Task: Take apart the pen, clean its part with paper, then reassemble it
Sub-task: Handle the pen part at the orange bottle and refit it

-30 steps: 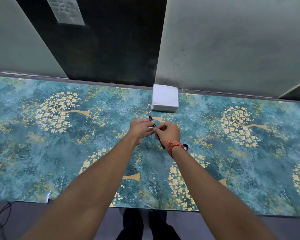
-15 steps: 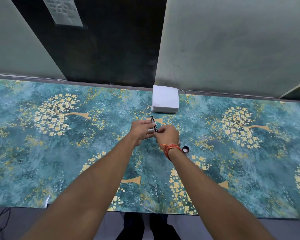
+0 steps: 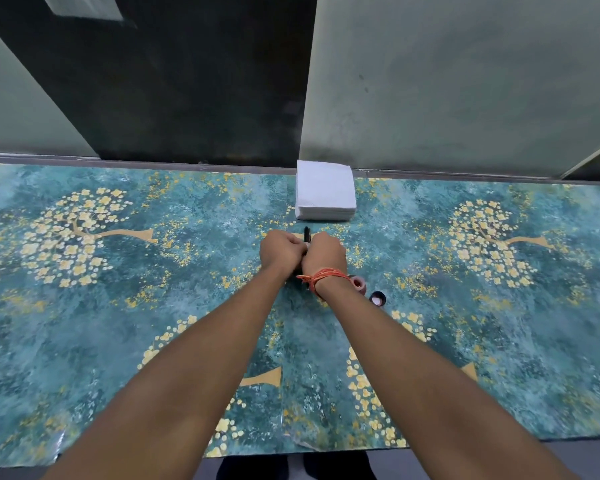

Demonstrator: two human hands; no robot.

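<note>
Pen [image 3: 307,234]: gripped in my left hand [image 3: 282,252] and right hand [image 3: 325,257], fists touching above the table [image 3: 118,327]; paper stack [image 3: 325,189] just beyond; small cap [image 3: 378,298] loose near my wrist; risk: twisting hard could slip, scattering parts.

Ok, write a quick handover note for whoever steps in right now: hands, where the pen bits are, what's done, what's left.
Left hand and right hand are pressed together, both gripping the slim black pen; only its far tip shows. A small black round cap lies on the teal floral tablecloth beside the right wrist; a pinkish piece sits next to it, identity unclear. The white stack of paper napkins sits at the far edge, no sheet taken out.
Done: the cap appears to be off.
Left: finish dismantling, wipe the part, reassemble.
</note>
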